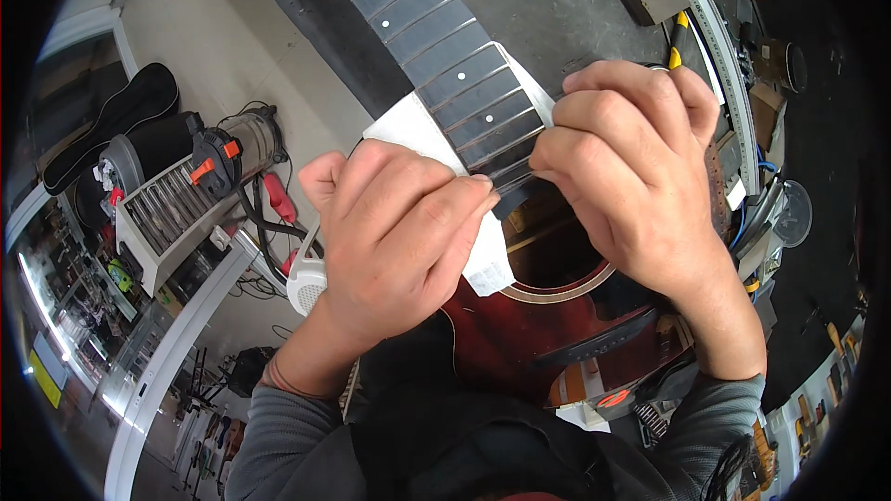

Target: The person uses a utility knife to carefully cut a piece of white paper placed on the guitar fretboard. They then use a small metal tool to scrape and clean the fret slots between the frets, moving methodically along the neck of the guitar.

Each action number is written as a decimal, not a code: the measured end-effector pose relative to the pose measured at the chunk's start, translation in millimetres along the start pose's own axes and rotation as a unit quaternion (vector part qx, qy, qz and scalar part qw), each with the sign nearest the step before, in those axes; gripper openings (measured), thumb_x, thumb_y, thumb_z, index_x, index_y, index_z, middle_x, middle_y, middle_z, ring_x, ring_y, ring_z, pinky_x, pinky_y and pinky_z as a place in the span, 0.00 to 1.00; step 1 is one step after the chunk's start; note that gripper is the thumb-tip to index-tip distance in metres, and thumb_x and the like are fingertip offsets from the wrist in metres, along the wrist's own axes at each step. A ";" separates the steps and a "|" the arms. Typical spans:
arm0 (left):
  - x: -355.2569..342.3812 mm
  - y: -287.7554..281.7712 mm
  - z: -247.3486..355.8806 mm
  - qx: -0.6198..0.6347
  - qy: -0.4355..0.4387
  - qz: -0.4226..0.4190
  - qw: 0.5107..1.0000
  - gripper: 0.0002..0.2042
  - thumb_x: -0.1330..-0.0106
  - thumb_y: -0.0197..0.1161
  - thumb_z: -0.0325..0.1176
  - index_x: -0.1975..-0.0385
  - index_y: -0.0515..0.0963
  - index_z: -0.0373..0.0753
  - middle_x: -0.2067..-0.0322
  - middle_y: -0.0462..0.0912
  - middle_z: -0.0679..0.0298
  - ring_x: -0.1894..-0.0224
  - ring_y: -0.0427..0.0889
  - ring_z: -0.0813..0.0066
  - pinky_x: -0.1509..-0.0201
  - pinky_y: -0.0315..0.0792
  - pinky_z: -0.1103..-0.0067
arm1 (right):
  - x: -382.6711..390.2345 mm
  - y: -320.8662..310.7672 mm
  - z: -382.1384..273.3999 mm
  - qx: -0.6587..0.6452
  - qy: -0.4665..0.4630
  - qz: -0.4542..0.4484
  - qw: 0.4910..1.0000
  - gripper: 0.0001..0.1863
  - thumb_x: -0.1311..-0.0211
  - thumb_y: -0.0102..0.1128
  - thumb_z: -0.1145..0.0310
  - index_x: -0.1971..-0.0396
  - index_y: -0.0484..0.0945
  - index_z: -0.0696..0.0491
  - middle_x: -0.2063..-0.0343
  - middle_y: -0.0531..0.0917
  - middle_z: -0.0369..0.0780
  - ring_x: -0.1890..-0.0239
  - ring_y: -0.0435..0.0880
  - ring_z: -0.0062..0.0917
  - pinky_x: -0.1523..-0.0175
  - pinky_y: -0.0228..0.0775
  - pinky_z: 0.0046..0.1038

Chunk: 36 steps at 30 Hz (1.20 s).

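A dark guitar fretboard (464,74) with metal frets and pale dot inlays runs from the top down to the sound hole of a dark red acoustic guitar body (520,325). White paper (487,264) shows along both sides of the fretboard's lower end. My left hand (399,227) is closed, its thumb and fingertips pinched at the left edge there. Opposite it, my right hand (631,158) curls in with its fingertips at the right edge. Between them a thin fret wire (513,168) crosses the board; its ends are hidden by my fingers.
The guitar rests on a dark workbench (575,19). At the right lie a long metal ruler (719,37), a yellow-and-black tool (680,40) and cables. Left of the bench are a black guitar case (116,125), a slatted rack (172,213) and a glass-panelled door frame (172,362).
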<state>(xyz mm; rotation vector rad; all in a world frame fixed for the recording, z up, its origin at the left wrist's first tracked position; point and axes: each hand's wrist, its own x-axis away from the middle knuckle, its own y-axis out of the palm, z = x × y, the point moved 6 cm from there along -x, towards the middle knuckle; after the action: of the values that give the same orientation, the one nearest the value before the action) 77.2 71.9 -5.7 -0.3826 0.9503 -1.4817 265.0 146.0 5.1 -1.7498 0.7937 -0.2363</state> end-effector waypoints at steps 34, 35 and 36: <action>3.8 -0.3 0.3 0.010 0.033 0.019 0.999 0.14 0.43 0.83 0.19 0.59 0.90 0.38 0.66 0.88 0.66 0.63 0.85 0.63 0.52 0.69 0.66 | -2.6 8.0 -5.6 0.000 -0.019 0.010 1.000 0.12 0.42 0.80 0.65 0.59 0.89 0.44 0.53 0.88 0.31 0.39 0.87 0.34 0.31 0.63 0.44; 3.4 -0.8 -0.7 0.007 0.030 0.019 0.999 0.14 0.43 0.83 0.19 0.59 0.90 0.38 0.66 0.88 0.66 0.63 0.85 0.62 0.51 0.69 0.66 | -3.2 7.8 -5.5 -0.001 -0.017 0.010 1.000 0.12 0.42 0.81 0.65 0.59 0.89 0.44 0.53 0.87 0.31 0.39 0.87 0.34 0.31 0.63 0.44; 2.7 -1.4 -2.0 0.003 0.028 0.019 0.999 0.14 0.43 0.83 0.18 0.59 0.90 0.37 0.66 0.89 0.66 0.63 0.85 0.62 0.51 0.69 0.66 | -5.1 7.8 -4.7 0.000 -0.019 0.011 1.000 0.12 0.42 0.81 0.65 0.59 0.89 0.44 0.53 0.87 0.31 0.39 0.87 0.34 0.31 0.63 0.44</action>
<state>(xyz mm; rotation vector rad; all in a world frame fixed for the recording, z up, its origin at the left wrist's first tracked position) 74.3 69.9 -6.7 -0.3181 0.9914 -1.4677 255.7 144.5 0.8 -1.7390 0.7861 -0.1885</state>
